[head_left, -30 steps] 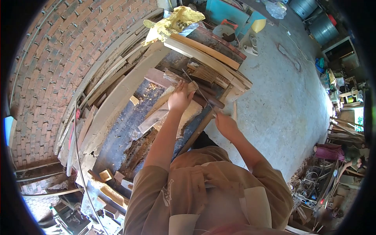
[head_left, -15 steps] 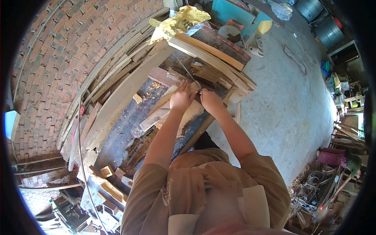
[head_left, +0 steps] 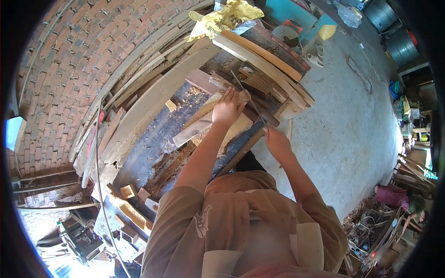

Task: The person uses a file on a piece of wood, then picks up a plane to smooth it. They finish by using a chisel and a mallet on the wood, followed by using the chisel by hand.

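Head view: the right hand (head_left: 279, 144) is closed round the near end of a long, thin file-like tool (head_left: 239, 83), seemingly stiff, light, best held there; the left hand (head_left: 226, 111), fingers extended, steadies a probably rigid wood piece (head_left: 244, 96) on the workbench (head_left: 150, 129).

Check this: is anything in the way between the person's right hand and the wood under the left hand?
Nothing visible blocks the way: the long thin tool in the right hand runs past the wood under the left hand. A brown bar lies in that gap, seemingly below the tool; clearance is unclear.
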`<state>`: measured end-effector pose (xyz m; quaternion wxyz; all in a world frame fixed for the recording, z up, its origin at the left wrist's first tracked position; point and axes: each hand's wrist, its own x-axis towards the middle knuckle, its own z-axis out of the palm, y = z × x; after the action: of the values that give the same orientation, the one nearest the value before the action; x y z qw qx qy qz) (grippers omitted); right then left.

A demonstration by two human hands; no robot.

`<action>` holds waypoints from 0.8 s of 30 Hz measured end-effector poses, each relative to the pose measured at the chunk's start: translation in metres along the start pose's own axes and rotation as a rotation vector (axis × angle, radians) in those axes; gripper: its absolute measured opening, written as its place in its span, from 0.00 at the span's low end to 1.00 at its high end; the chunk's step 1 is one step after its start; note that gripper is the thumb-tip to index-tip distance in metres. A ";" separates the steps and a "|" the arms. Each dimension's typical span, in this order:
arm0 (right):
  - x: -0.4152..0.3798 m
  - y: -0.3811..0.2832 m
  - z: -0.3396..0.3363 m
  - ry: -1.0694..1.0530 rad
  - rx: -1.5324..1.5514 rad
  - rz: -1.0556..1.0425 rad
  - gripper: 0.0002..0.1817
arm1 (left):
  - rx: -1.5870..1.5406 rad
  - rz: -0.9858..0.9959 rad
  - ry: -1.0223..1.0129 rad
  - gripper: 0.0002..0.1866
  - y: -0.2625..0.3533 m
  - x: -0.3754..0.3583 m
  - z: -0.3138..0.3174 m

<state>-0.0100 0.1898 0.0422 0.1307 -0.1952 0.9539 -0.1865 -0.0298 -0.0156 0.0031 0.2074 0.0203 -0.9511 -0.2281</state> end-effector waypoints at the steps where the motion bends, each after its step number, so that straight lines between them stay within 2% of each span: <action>1: 0.017 -0.001 0.009 0.070 0.007 -0.063 0.11 | 0.009 0.010 0.011 0.23 -0.001 -0.001 0.001; 5: 0.074 -0.035 0.008 0.043 0.019 -0.077 0.11 | 0.007 -0.007 -0.013 0.23 -0.001 -0.001 0.000; 7: 0.075 -0.036 0.009 0.043 0.017 -0.073 0.11 | -0.005 -0.072 -0.017 0.22 -0.002 0.001 -0.001; 9: 0.063 -0.030 0.007 0.031 -0.010 -0.064 0.10 | -0.015 -0.075 -0.024 0.22 -0.001 0.002 -0.003; 11: 0.039 -0.006 0.019 0.187 0.035 -0.182 0.09 | -0.028 -0.080 -0.029 0.22 0.000 0.003 -0.004; 13: 0.004 0.016 0.024 0.068 -0.001 -0.085 0.09 | -0.015 -0.077 -0.014 0.21 0.001 0.003 -0.004; 18: -0.034 0.033 0.019 0.007 -0.018 0.000 0.09 | -0.046 -0.100 -0.023 0.21 0.001 0.002 -0.004; 21: -0.007 0.020 0.016 0.010 -0.016 -0.016 0.10 | -0.023 -0.088 -0.015 0.22 0.000 0.003 -0.005; 23: 0.027 0.005 0.021 0.116 0.081 -0.117 0.10 | -0.010 -0.073 -0.007 0.22 0.000 0.003 -0.006; 24: 0.043 -0.009 0.016 0.086 0.058 -0.102 0.10 | -0.036 -0.079 -0.006 0.21 0.000 0.003 -0.005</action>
<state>-0.0398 0.1594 0.0238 0.0857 -0.2315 0.9416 -0.2289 -0.0303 -0.0186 0.0082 0.1959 0.0534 -0.9459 -0.2532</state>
